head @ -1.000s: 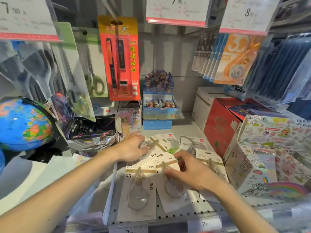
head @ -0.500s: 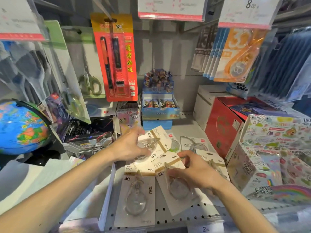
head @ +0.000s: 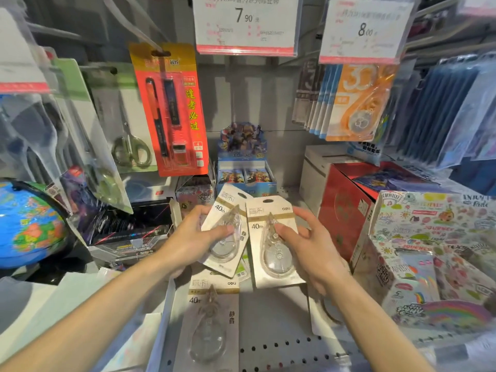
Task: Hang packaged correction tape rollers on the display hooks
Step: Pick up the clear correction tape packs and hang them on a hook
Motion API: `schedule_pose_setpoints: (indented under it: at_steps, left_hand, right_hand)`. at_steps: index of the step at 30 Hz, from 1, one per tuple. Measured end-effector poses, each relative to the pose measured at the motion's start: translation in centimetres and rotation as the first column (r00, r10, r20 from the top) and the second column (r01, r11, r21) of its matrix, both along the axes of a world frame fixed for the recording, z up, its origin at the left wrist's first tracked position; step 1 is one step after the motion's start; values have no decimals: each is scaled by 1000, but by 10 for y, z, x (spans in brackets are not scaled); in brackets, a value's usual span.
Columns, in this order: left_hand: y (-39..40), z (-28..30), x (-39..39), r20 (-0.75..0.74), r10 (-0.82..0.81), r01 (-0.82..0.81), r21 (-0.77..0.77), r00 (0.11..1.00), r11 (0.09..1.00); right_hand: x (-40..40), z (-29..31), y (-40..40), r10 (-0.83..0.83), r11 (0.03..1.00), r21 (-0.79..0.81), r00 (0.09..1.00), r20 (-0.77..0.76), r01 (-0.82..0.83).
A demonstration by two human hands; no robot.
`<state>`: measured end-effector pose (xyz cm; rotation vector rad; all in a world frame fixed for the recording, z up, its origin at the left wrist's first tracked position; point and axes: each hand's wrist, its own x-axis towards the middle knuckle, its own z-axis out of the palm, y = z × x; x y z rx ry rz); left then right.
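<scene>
My left hand [head: 188, 241] grips a white carded correction tape roller pack [head: 228, 208], tilted to the right, above the shelf. My right hand [head: 314, 248] grips a second such pack [head: 271, 210], held upright beside the first, the two cards overlapping slightly. A third pack [head: 212, 318] lies flat on the perforated grey shelf [head: 276, 350] below them. Another card edge shows under my right wrist. Overhead hang price tags marked 7.90 [head: 245, 22] and 8.00 [head: 365, 30]; the hook behind the 7.90 tag is hidden from me.
An orange pen set card [head: 169, 108] and scissors packs [head: 128, 130] hang at the left. Orange and blue tape packs [head: 357, 103] hang at the right. A globe [head: 29, 224] stands far left; red and patterned boxes [head: 346, 205] crowd the right; a small card display box [head: 245, 167] sits behind.
Both hands have lifted a pack each off the shelf and raised them; the right pack has turned upright. The view has tilted upward, showing the price tags fully.
</scene>
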<state>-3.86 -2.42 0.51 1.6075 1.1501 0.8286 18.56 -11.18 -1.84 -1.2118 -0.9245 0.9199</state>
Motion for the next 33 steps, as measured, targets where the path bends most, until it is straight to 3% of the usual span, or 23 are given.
schedule_pose_setpoints:
  at_steps: [5, 13, 24, 33]
  left_hand:
    - [-10, -4, -6, 208, 69, -47, -111, 976, 993]
    - [-12, -2, -9, 251, 80, -57, -99, 965, 993]
    - [-11, -1, -15, 232, 79, -76, -24, 969, 997]
    - [-41, 10, -22, 88, -84, 68, 169, 993, 983]
  right_hand:
    - [-17, -7, 15, 48, 998, 37, 998, 27, -49]
    - [-23, 2, 19, 100, 990, 95, 995, 20, -101]
    - [-25, 13, 4, 317, 945, -96, 948, 28, -313]
    - [-14, 43, -39, 266, 962, -111, 942, 203, -248]
